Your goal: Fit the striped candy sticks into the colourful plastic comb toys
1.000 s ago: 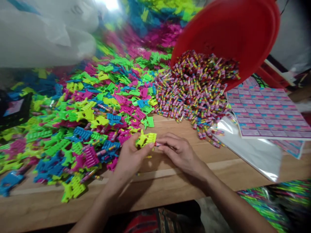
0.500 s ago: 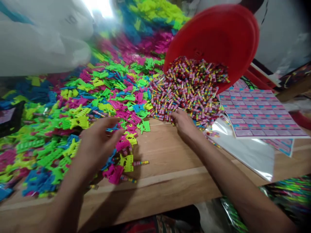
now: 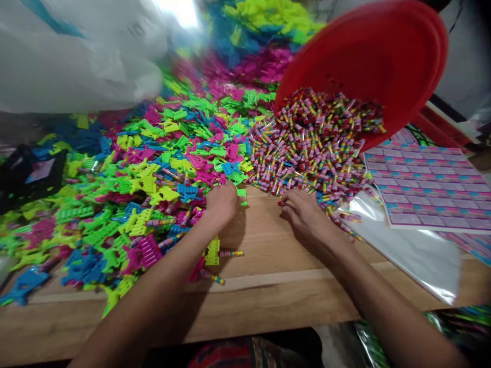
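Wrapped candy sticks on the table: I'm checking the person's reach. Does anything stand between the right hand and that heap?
Nothing visible does. The right hand rests on the wooden tabletop right at the near edge of the wrapped candy sticks, with no other object between them.

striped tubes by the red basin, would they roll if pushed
Likely yes: the striped tubes look round, so they should roll on the wooden table. Their shiny wrap looks slippery, and the loose heap by the right hand seems apt to spill.
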`<state>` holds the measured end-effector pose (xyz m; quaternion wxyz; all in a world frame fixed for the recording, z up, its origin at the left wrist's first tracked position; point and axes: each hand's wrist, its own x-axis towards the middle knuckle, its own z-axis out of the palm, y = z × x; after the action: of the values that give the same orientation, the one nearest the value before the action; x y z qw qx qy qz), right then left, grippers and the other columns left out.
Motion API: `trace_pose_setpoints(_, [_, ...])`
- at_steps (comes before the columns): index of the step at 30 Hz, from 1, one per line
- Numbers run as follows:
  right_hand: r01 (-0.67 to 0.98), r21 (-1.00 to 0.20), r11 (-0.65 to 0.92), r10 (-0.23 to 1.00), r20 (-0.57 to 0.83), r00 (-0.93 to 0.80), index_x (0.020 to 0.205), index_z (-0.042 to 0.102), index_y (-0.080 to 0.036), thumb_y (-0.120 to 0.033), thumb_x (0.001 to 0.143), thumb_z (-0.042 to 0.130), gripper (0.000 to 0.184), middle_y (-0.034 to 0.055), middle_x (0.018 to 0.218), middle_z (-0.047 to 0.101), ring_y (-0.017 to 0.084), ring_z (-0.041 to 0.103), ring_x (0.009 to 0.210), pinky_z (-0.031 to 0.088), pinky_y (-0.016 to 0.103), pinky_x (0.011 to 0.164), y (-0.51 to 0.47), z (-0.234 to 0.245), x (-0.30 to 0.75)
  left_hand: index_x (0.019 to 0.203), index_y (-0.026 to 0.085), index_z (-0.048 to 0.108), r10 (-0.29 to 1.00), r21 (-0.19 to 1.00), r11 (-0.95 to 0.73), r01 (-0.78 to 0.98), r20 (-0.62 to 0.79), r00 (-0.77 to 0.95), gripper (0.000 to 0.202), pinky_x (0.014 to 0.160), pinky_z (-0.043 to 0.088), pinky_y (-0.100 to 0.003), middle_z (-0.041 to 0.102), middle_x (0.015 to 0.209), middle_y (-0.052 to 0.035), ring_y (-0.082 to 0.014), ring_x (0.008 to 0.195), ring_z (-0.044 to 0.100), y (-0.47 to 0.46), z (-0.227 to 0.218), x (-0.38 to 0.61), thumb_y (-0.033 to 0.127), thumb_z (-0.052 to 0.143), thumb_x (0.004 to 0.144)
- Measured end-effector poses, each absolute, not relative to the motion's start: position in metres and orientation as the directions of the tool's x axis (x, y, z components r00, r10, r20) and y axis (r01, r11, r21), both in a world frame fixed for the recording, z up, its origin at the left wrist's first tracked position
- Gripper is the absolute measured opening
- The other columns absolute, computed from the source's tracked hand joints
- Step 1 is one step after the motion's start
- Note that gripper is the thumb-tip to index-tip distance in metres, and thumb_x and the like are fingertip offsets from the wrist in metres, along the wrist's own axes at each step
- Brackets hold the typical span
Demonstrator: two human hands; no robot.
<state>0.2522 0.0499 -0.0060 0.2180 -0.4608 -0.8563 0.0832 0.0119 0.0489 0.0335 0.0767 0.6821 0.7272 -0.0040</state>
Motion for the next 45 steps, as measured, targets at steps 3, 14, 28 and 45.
trace_pose_setpoints(3, [0.730,-0.420,0.539,0.842,0.291,-0.455,0.098,0.058,-0.021,-0.018,0.095,0.053,0.006,0.0071,0.095,0.067,0.025,0.060,0.094,0.041,0.037,0.084,0.036,-0.003,0.243,0.127,0.011,0.055,0.995,0.083,0.037,0.996,-0.096,-0.029,0.049,0.088,0.054,-0.040,0.066,0.118,-0.0208,-0.0352,0.115,0.063,0.051,0.026,0.014,0.038,0.067,0.088])
trace_pose_setpoints(14, [0.558,-0.557,0.615,0.783,0.350,-0.514,0.128,0.060,-0.021,-0.014,0.098,0.049,0.033,0.0092,0.123,0.069,0.023,0.064,0.110,0.048,0.035,0.093,0.022,0.003,0.221,0.140,0.021,0.049,0.833,0.320,-0.543,0.777,0.083,0.548,0.064,0.113,0.037,-0.047,0.041,0.154,-0.0127,-0.0296,0.139,0.042,0.038,-0.012,-0.003,-0.002,0.044,0.080])
trace_pose_setpoints(28, [0.423,-0.705,0.569,0.809,0.387,-0.443,0.116,0.066,-0.024,-0.020,0.098,0.054,0.022,0.0059,0.113,0.068,0.022,0.062,0.107,0.049,0.035,0.093,0.003,0.011,0.218,0.100,0.015,0.074,0.964,0.998,0.057,-0.007,-0.053,0.262,0.024,0.082,0.047,-0.029,0.075,0.094,-0.0053,-0.0198,0.086,0.066,-0.003,0.011,0.013,0.031,0.068,0.082])
trace_pose_setpoints(45, [0.205,-0.898,0.390,0.840,0.255,-0.480,0.113,0.072,-0.024,-0.026,0.099,0.054,0.023,0.0055,0.105,0.068,0.020,0.064,0.098,0.050,0.033,0.088,-0.009,0.017,0.208,0.097,0.015,0.070,0.964,0.859,0.262,-0.440,-0.213,0.157,0.036,0.074,0.045,-0.023,0.074,0.089,-0.0025,-0.0133,0.079,0.063,-0.025,0.019,0.020,0.028,0.086,0.066])
